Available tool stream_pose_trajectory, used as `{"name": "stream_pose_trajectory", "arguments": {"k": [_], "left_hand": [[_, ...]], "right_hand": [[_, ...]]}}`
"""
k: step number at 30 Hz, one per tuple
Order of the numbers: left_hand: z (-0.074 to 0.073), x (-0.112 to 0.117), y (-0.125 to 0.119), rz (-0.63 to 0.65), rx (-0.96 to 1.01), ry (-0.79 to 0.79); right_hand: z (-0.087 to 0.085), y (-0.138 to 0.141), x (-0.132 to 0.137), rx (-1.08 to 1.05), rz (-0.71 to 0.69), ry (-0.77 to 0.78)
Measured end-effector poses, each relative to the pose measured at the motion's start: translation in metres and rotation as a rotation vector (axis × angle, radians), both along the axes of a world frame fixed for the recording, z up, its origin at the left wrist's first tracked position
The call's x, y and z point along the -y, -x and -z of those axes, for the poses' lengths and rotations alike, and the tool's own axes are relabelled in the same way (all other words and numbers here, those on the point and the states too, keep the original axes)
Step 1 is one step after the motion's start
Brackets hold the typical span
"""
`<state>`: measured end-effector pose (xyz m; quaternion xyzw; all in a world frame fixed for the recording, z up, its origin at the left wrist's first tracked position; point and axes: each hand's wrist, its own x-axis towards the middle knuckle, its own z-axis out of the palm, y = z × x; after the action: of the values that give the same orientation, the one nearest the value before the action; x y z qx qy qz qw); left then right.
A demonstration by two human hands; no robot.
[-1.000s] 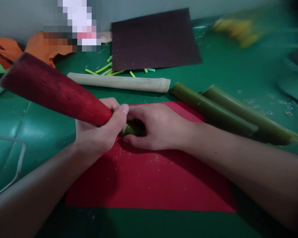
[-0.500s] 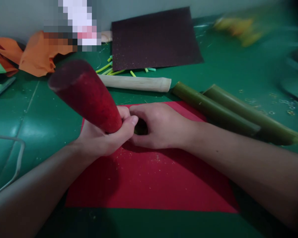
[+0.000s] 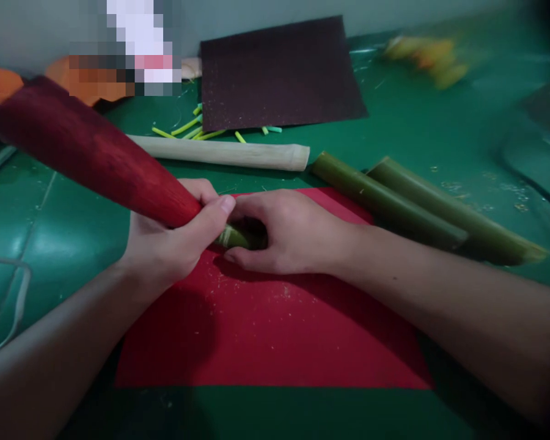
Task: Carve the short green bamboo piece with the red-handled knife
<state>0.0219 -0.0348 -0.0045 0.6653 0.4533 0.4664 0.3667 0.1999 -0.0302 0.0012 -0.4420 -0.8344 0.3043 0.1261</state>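
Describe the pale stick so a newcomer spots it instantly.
On the green table, find the dark sheet at the back. Just nearer than it lies the long pale stick. It is whitish, unlike the two green bamboo pieces to its right.

The one camera sits on the person's head, above and between the bare forearms [image 3: 435, 281], facing forward and down at close range. Its centre falls on the person's right grip [image 3: 293, 232]. Beyond the flat, matte red sheet [image 3: 275, 336], the view runs across the glossy green surface [image 3: 421, 116] to the plain grey wall [image 3: 266, 12] along the top.
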Motion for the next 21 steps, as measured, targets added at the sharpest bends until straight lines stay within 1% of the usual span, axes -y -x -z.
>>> {"name": "stream_pose_trajectory", "arguments": {"k": [4,7,10,16,18,21], "left_hand": [[0.001,0.001,0.004,0.134,-0.05,0.018],[0.0,0.002,0.004,0.158,-0.088,0.041],[-0.004,0.003,0.001,0.18,-0.115,0.058],[-0.011,0.002,-0.001,0.228,-0.159,0.025],[-0.011,0.001,-0.001,0.232,-0.166,0.022],[-0.01,0.001,-0.001,0.244,-0.185,0.01]], "right_hand": [[-0.001,-0.002,0.002,0.023,0.032,-0.085],[-0.002,-0.004,0.003,0.083,0.047,-0.181],[-0.005,-0.005,0.004,0.152,0.029,-0.242],[-0.01,-0.007,0.004,0.267,0.0,-0.286],[-0.009,-0.008,0.003,0.28,-0.011,-0.29],[-0.006,-0.008,0.0,0.248,-0.028,-0.25]]}}
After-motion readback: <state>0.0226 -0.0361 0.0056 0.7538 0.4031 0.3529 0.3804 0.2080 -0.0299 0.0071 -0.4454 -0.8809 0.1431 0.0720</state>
